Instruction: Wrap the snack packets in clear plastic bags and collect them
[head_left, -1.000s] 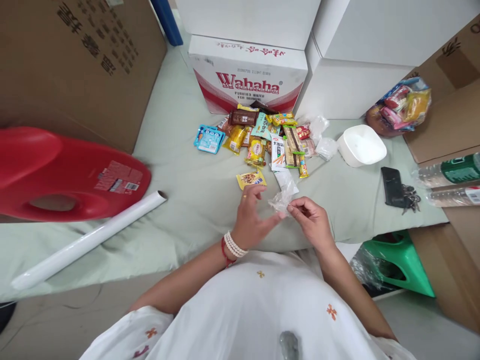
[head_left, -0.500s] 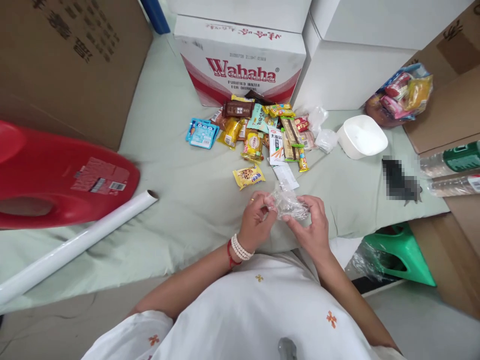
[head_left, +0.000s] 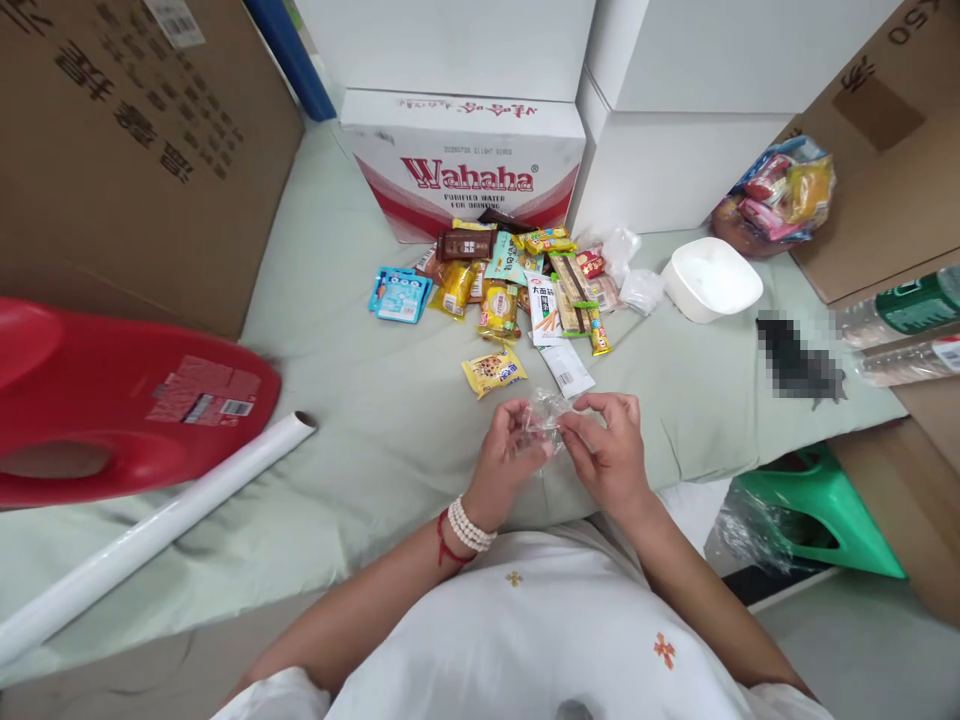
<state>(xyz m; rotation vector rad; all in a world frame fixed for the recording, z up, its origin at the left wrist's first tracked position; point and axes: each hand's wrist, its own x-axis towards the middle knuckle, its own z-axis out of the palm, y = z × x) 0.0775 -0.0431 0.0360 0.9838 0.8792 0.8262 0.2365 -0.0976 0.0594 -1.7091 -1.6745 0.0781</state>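
Note:
A crumpled clear plastic bag is held between both hands, close to the table's front edge. My left hand has its fingers closed round the left part of the plastic. With thumb and fingers pinched together, my right hand grips its right side. Just beyond the hands lie a yellow snack packet and a white packet. Behind these is a heap of wrapped snacks, with blue packets at its left.
A white bowl stands right of the heap, near crumpled clear bags. A Wahaha carton and white boxes back the table. At left lie a red jug and a white tube; plastic bottles lie at right.
The plastic has shifted left into my left hand and is bunched smaller. My right hand has moved slightly left, its fingers now pinched closer together. The view has tilted upward a little.

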